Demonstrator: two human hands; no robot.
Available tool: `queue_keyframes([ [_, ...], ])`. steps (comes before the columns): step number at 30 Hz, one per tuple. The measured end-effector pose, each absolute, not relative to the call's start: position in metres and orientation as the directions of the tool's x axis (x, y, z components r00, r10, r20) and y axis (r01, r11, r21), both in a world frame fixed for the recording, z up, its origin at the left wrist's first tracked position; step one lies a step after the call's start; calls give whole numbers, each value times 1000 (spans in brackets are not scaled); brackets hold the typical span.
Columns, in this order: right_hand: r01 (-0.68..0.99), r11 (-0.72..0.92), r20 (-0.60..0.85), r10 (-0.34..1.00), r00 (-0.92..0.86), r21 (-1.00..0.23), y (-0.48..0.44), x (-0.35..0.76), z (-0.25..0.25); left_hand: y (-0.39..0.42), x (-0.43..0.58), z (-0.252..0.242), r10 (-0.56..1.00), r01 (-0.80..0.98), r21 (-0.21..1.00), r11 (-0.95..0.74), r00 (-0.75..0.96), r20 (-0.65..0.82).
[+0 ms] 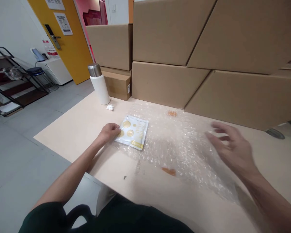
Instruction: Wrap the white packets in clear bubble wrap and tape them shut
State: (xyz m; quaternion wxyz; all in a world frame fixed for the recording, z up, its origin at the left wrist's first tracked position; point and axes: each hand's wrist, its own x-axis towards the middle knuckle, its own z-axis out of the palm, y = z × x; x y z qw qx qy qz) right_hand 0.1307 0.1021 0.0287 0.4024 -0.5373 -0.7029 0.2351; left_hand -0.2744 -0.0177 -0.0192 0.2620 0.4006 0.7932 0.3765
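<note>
A flat white sachet (139, 132) with gold dots lies on a spread sheet of clear bubble wrap (165, 142). My left hand (110, 132) grips the sachet's left edge, thumb on top and the other fingers partly hidden. Over the right part of the bubble wrap hovers my right hand (232, 149), slightly blurred, its fingers curved and apart with nothing between them. Two orange-brown patches show at the wrap, one near its far edge and one near its front edge.
Large cardboard boxes (169, 84) are stacked along the table's back. A white bottle with a steel cap (100, 87) stands at the back left, with a crumpled white scrap (110, 107) beside it. The pale table (70, 129) ends at the left above grey floor.
</note>
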Motion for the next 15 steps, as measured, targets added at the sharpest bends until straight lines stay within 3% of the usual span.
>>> queue_keyframes([
  [4,301,359,135,812,-568,-883,79,56,35,-18,-269,-12,858,422,828,370,-498,-129],
  [6,250,326,68,720,-691,-912,74,19,26,-19,-266,-8,862,421,832,361,-491,-126],
  [10,305,150,-126,680,-722,-940,73,-29,4,-23,-262,3,878,402,855,326,-465,-116],
  [15,110,-118,-160,638,-754,-987,70,-39,-5,-27,-244,32,910,363,899,245,-407,-84],
])
